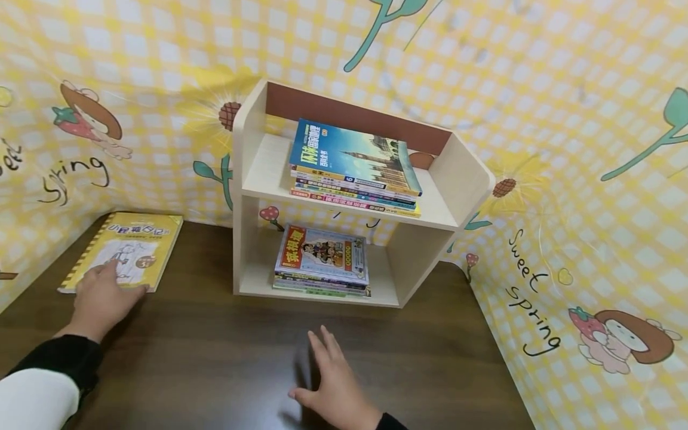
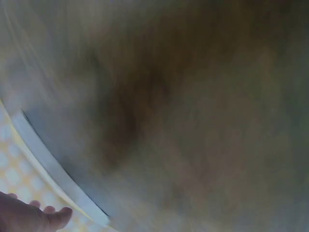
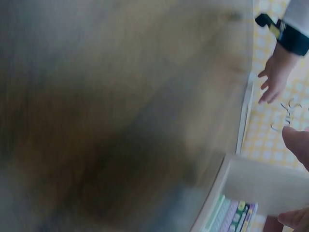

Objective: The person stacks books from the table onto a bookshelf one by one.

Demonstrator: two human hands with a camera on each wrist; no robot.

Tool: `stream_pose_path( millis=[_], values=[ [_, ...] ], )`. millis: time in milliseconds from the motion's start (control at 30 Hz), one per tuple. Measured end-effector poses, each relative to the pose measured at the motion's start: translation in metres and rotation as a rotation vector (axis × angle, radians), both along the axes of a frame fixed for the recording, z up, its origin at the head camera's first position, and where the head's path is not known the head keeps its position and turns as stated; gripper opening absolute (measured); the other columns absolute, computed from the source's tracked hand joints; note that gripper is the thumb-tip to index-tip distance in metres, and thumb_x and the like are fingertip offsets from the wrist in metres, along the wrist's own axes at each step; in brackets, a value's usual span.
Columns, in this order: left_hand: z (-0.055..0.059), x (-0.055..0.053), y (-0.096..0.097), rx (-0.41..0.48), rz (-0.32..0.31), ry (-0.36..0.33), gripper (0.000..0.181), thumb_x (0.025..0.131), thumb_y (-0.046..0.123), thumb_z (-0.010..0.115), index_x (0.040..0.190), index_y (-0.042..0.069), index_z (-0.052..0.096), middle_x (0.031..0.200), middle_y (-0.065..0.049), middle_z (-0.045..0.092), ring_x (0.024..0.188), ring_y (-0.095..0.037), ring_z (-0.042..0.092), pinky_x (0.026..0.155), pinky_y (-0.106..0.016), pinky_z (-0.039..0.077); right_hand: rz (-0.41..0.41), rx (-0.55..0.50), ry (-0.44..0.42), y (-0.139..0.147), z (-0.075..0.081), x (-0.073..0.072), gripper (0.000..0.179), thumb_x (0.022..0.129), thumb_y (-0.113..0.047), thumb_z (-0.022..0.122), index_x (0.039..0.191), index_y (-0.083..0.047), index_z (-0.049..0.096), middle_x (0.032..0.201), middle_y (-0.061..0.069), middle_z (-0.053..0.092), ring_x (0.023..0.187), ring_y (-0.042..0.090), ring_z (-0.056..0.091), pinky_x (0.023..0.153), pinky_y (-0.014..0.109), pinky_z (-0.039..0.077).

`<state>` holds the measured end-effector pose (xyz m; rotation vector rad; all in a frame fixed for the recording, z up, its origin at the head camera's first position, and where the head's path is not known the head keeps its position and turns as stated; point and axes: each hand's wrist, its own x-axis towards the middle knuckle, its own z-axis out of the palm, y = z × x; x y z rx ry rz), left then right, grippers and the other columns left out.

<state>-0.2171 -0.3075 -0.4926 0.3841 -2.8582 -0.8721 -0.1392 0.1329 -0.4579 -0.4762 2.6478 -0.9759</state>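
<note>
A yellow book (image 1: 161, 230) with a line-drawn figure on its cover lies on the dark wood table at the far left, against the cloth backdrop. My left hand (image 1: 102, 301) is over the book's near edge, fingers loosely spread and overlapping the cover in the head view. From the left wrist, the book's pale edge (image 2: 60, 169) shows beside the left hand (image 2: 29, 215). In the right wrist view the left hand (image 3: 277, 77) hangs with relaxed fingers, a gap between them and the book's edge. My right hand (image 1: 338, 382) hovers over the table's front, fingers extended, holding nothing.
A cream two-tier shelf (image 1: 247, 149) stands at the back middle. Its upper tier carries a book stack topped by a blue book (image 1: 344, 149); the lower tier has another stack (image 1: 322, 254). Yellow checked cloth (image 1: 580, 239) surrounds the dark table (image 1: 215, 358).
</note>
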Motion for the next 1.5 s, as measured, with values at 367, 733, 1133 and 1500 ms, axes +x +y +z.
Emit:
stream_pose_path(
  millis=[367,733,1133,1500],
  values=[
    [0.008,-0.010,-0.023,0.006,0.302,-0.219,0.087,0.093,0.038,0.056,0.132,-0.027,0.014,0.128,-0.055,0.015,0.120,-0.068,0.019,0.096,-0.073,0.023,-0.035,0.025,-0.141,0.000,-0.012,0.010,0.093,0.072,-0.038,0.085,0.149,-0.015,0.037,0.157,0.014,0.025,0.140,0.044,0.025,0.096,0.069,0.037],
    [0.038,-0.028,-0.026,0.044,0.354,-0.369,0.090,0.088,0.035,0.065,0.128,-0.026,0.013,0.126,-0.055,0.018,0.122,-0.067,0.022,0.098,-0.067,0.032,-0.049,-0.002,-0.083,0.010,-0.020,0.006,0.093,0.072,-0.035,0.085,0.148,-0.011,0.037,0.154,0.021,0.026,0.134,0.050,0.031,0.092,0.068,0.040],
    [0.038,-0.019,-0.033,0.166,0.371,-0.563,0.092,0.083,0.035,0.068,0.128,-0.031,0.022,0.132,-0.055,0.016,0.120,-0.060,0.029,0.104,-0.060,0.031,-0.030,0.026,-0.061,0.011,-0.028,-0.001,0.092,0.074,-0.038,0.083,0.147,-0.007,0.038,0.152,0.025,0.028,0.134,0.052,0.029,0.093,0.069,0.038],
    [-0.001,-0.019,-0.053,0.678,0.313,-0.300,0.071,0.073,0.012,0.085,0.117,-0.019,0.039,0.078,-0.010,0.056,0.058,-0.017,0.061,0.062,-0.041,0.058,-0.056,0.002,-0.012,0.015,-0.032,0.002,0.090,0.074,-0.038,0.083,0.147,-0.007,0.039,0.151,0.025,0.030,0.132,0.053,0.032,0.091,0.070,0.040]
  ],
)
